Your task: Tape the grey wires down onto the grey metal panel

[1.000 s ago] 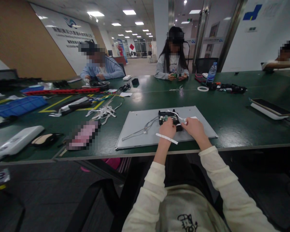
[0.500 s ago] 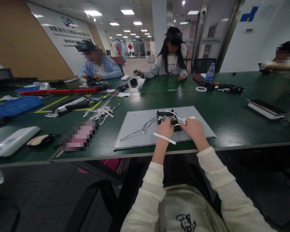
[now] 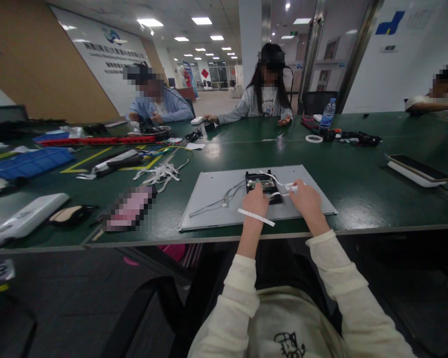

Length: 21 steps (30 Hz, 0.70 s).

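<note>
A flat grey panel [image 3: 216, 199] lies on the green table in front of me. On it sits a black device with an exposed circuit board [image 3: 265, 183], and a grey cable [image 3: 229, 195] runs from its left side. My left hand [image 3: 256, 200] is closed at the device's near left edge; what its fingers grip, if anything, is hidden. A white strip [image 3: 256, 217] lies across the left wrist. Right of the device, my right hand [image 3: 306, 199] pinches a white strip [image 3: 291, 187] over the panel; a thin white band curves from there to the device's top.
White strips [image 3: 162, 174] are heaped left of the panel, near a pink object [image 3: 130, 208], a black and tan item [image 3: 69, 215] and a white power strip [image 3: 30, 216]. Farther off are a blue tray [image 3: 33, 163], a bottle [image 3: 327, 114] and a tape roll [image 3: 314, 139]. People sit across the table.
My right hand has moved a little to the right, away from the device, with the white strip. The person across has lowered a hand to the table beside a black box.
</note>
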Each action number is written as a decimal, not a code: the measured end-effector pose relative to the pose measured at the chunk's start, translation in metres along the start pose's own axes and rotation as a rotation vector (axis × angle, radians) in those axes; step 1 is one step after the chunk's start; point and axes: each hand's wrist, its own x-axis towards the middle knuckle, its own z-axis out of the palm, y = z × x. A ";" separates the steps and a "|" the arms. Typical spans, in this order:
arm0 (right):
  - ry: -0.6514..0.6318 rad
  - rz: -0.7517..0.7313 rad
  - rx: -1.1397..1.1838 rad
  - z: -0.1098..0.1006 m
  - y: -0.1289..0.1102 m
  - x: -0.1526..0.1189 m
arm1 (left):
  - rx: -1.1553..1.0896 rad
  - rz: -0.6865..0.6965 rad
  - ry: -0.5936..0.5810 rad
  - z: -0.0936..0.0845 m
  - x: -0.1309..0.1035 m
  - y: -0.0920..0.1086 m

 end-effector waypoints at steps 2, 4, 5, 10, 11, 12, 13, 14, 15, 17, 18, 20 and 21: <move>0.022 -0.016 0.043 0.000 0.003 0.001 | -0.011 -0.016 -0.001 -0.001 -0.001 0.000; 0.063 -0.081 0.152 -0.003 0.003 0.000 | -0.016 -0.027 0.001 -0.002 -0.002 0.001; 0.093 -0.136 0.238 -0.006 0.002 -0.003 | -0.017 -0.034 -0.001 -0.002 -0.002 0.002; 0.176 -0.321 0.710 -0.021 -0.012 -0.039 | -0.010 -0.030 -0.013 -0.001 -0.001 0.004; 0.147 -0.310 0.747 -0.024 -0.015 -0.050 | -0.009 -0.024 -0.007 0.000 -0.001 0.004; 0.111 -0.294 0.760 -0.025 -0.018 -0.060 | -0.008 -0.020 -0.002 0.001 -0.001 0.004; 0.074 -0.276 0.755 -0.027 -0.021 -0.070 | -0.008 -0.019 0.001 0.002 -0.001 0.003; 0.037 -0.261 0.741 -0.027 -0.024 -0.079 | -0.008 -0.021 0.001 0.003 -0.001 0.003; 0.000 -0.252 0.731 -0.027 -0.026 -0.087 | -0.008 -0.023 -0.002 0.003 -0.001 0.002; -0.082 -0.253 0.756 -0.026 -0.030 -0.099 | -0.011 -0.025 -0.013 0.004 0.000 0.001; -0.129 -0.261 0.798 -0.024 -0.031 -0.103 | -0.013 -0.024 -0.017 0.005 0.001 0.001; -0.216 -0.271 0.929 -0.021 -0.034 -0.108 | -0.014 -0.028 -0.024 0.005 0.002 0.000; -0.251 -0.268 1.001 -0.020 -0.035 -0.109 | -0.013 -0.032 -0.027 0.005 0.002 -0.001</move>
